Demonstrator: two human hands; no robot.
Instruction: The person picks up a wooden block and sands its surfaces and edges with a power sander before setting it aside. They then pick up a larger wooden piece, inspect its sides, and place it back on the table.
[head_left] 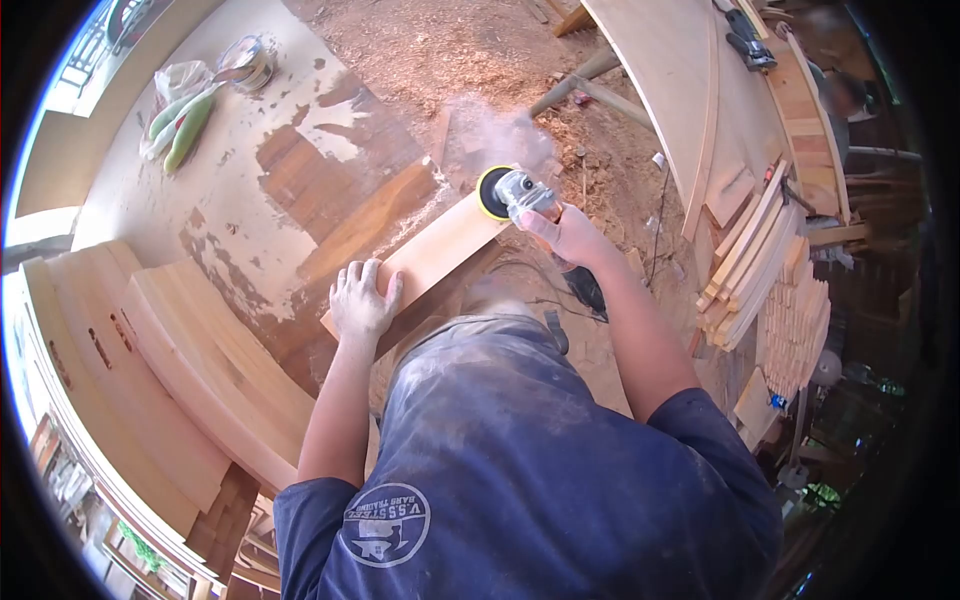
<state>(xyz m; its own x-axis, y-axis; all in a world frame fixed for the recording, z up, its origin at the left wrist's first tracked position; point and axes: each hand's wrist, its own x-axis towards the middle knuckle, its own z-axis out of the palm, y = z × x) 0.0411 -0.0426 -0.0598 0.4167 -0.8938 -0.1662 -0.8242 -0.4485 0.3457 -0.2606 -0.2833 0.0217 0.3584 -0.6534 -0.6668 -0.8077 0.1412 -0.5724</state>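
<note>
"What are the fingers doing?"

"The left hand (365, 298) lies palm down on the near end of a long, flat, pale wooden board (440, 250), thumb spread from the fingers. Whether its fingertips hook over the edge, I cannot tell. The right hand (572, 238) is wrapped round a silver-and-orange power sander (522, 190); its fingers underneath are hidden."

"And the sander's disc?"

"The round black disc with a yellow rim (492, 193) is at the board's far end, with a whitish dust cloud (512, 135) just beyond."

"What surrounds the board?"

"Left of it spreads a patchy brown-and-cream wooden worktop (330, 195), with long green vegetables (188, 132) farther out. Nearer, also left of the board, stand broad, curved, light-wood panels (215, 350). Well to its right are stacked narrow pale wooden strips (792, 315)."
</note>
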